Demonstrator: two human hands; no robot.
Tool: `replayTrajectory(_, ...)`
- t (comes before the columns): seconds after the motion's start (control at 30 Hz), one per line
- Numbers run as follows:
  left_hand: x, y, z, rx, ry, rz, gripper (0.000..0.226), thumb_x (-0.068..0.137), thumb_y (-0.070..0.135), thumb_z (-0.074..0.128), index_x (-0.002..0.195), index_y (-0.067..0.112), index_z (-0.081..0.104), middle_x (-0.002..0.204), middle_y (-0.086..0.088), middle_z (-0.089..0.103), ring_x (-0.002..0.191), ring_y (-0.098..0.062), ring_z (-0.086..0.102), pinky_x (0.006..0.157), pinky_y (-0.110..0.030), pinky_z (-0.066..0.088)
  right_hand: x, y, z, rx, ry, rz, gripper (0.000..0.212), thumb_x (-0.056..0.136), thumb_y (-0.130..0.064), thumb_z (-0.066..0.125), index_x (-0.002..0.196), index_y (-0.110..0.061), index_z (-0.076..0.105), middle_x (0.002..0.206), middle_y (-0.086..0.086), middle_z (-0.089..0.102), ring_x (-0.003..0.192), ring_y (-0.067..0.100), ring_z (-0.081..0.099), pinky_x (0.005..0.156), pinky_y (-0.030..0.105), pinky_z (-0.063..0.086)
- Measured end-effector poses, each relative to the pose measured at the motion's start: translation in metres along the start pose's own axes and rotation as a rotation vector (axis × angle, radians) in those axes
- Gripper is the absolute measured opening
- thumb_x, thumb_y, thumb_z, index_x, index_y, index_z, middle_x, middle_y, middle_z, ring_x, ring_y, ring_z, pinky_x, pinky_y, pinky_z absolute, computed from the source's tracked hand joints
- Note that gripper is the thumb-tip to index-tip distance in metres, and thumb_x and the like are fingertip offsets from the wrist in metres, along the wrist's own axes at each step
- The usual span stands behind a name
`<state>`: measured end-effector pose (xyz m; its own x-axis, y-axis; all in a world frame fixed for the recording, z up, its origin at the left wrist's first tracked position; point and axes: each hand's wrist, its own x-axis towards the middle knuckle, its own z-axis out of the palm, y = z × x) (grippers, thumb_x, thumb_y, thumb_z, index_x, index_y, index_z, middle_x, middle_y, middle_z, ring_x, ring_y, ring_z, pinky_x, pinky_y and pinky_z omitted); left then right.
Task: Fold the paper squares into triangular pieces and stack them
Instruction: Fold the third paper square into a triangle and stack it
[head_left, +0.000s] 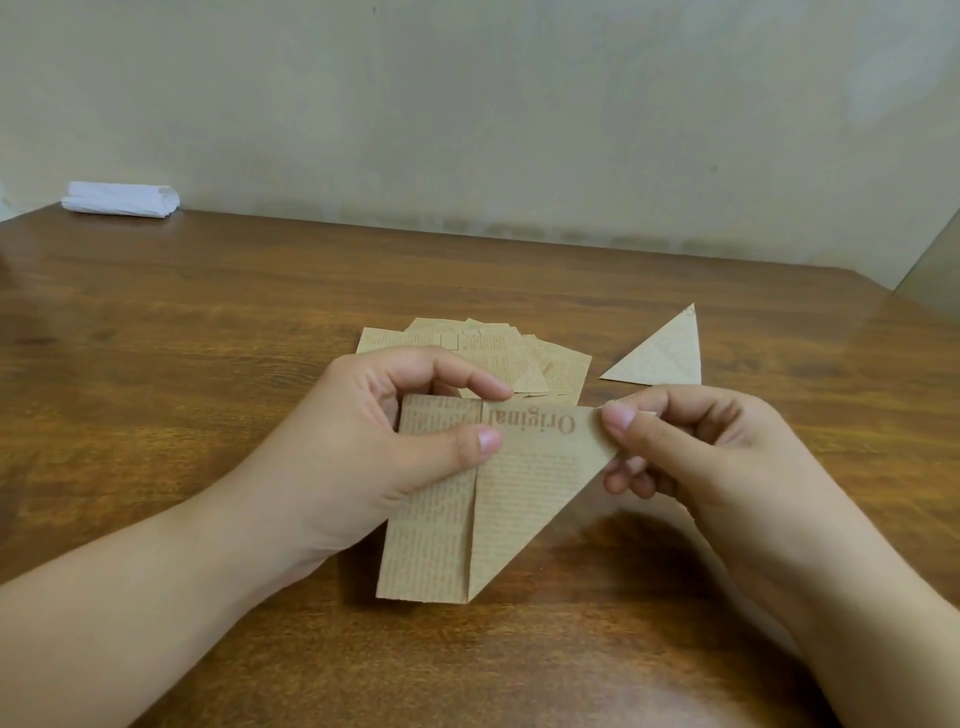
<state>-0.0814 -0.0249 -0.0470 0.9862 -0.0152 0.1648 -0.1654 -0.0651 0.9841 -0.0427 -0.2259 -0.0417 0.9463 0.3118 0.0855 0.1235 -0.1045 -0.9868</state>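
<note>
A tan, newsprint-patterned paper square, partly folded, is held just above the wooden table at the centre. My left hand pinches its upper left part, thumb on top along the vertical fold edge. My right hand pinches its right corner between thumb and fingers. Behind the hands lies a loose pile of several flat paper squares. A folded triangular piece lies flat to the right of that pile.
A folded white cloth or paper bundle sits at the table's far left edge by the wall. The table's far edge meets a pale wall, and its right corner falls away at the upper right.
</note>
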Motion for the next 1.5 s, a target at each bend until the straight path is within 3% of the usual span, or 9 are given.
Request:
replayTrajectory(0.17,0.001,0.001,0.003,0.028,0.027,-0.003,0.023,0.058,0.019,0.072,0.078,0.030,0.074,0.086,0.002,0.068,0.082,-0.011,0.070,0.066,-0.025,0.058,0.002,0.003,-0.001,0.064,0.027,0.048,0.021,0.067,-0.034,0.065,0.061,-0.015,0.072,0.064,0.006,0.069,0.056,0.010,0.062,0.057,0.022,0.047)
replayTrajectory(0.3,0.003,0.001,0.006,0.008,0.124,0.014,0.025,0.059,0.021,0.071,0.082,0.030,0.073,0.094,-0.005,0.069,0.089,-0.016,0.069,0.078,-0.043,0.058,0.000,0.005,0.008,0.023,-0.243,0.139,0.026,0.070,-0.044,0.075,0.075,-0.019,0.076,0.076,0.006,0.073,0.067,0.013,0.068,0.059,0.019,0.051)
replayTrajectory(0.47,0.003,-0.001,0.008,-0.119,0.120,-0.041,0.025,0.060,0.016,0.071,0.083,0.024,0.073,0.094,-0.003,0.072,0.086,-0.015,0.071,0.069,-0.033,0.059,0.001,0.006,0.016,-0.030,-0.466,0.114,0.016,0.079,-0.026,0.064,0.084,-0.013,0.071,0.074,0.004,0.073,0.064,0.011,0.067,0.055,0.017,0.047)
replayTrajectory(0.67,0.006,0.000,0.004,-0.183,0.153,-0.137,0.021,0.075,0.006,0.068,0.089,0.022,0.069,0.078,-0.002,0.071,0.074,-0.016,0.071,0.058,-0.030,0.057,0.001,0.004,0.016,-0.059,-0.385,0.100,0.027,0.074,-0.032,0.065,0.067,-0.006,0.064,0.060,0.003,0.068,0.053,0.008,0.060,0.049,0.016,0.041)
replayTrajectory(0.87,0.006,-0.001,0.005,-0.180,0.162,-0.132,0.022,0.077,0.004,0.067,0.090,0.022,0.068,0.076,-0.002,0.070,0.072,-0.015,0.071,0.051,-0.022,0.053,-0.001,0.001,0.019,-0.229,-0.354,0.072,0.032,0.077,-0.041,0.059,0.069,-0.010,0.059,0.056,0.000,0.063,0.051,0.006,0.055,0.051,0.015,0.041)
replayTrajectory(1.1,0.006,-0.004,0.006,-0.149,0.204,-0.107,0.021,0.078,0.004,0.067,0.087,0.023,0.068,0.082,-0.014,0.068,0.079,-0.020,0.071,0.061,-0.031,0.057,-0.003,0.003,0.022,-0.515,-0.382,-0.045,0.025,0.095,-0.036,0.043,0.074,-0.023,0.049,0.052,-0.005,0.059,0.048,0.003,0.052,0.060,0.017,0.045)
replayTrajectory(1.23,0.008,-0.004,0.006,-0.143,0.224,-0.110,0.018,0.079,0.006,0.067,0.087,0.023,0.068,0.086,-0.007,0.072,0.079,-0.016,0.070,0.065,-0.032,0.055,-0.004,0.002,0.023,-0.415,-0.430,-0.004,0.027,0.089,-0.041,0.049,0.083,-0.017,0.058,0.068,-0.003,0.071,0.058,0.008,0.061,0.069,0.024,0.050)
replayTrajectory(1.37,0.008,-0.004,0.004,-0.160,0.249,-0.106,0.019,0.081,0.005,0.065,0.091,0.021,0.066,0.079,-0.002,0.072,0.076,-0.015,0.071,0.059,-0.032,0.056,-0.002,0.001,0.020,-0.422,-0.443,0.002,0.034,0.082,-0.049,0.046,0.071,-0.018,0.052,0.061,-0.004,0.067,0.054,0.007,0.056,0.062,0.017,0.045)
replayTrajectory(1.5,0.007,-0.002,0.005,-0.185,0.254,-0.101,0.019,0.081,0.003,0.064,0.092,0.019,0.066,0.073,0.000,0.070,0.076,-0.016,0.071,0.059,-0.032,0.056,-0.001,0.004,0.018,-0.437,-0.434,-0.035,0.038,0.082,-0.051,0.045,0.066,-0.017,0.049,0.051,-0.005,0.056,0.050,0.010,0.048,0.057,0.020,0.041)
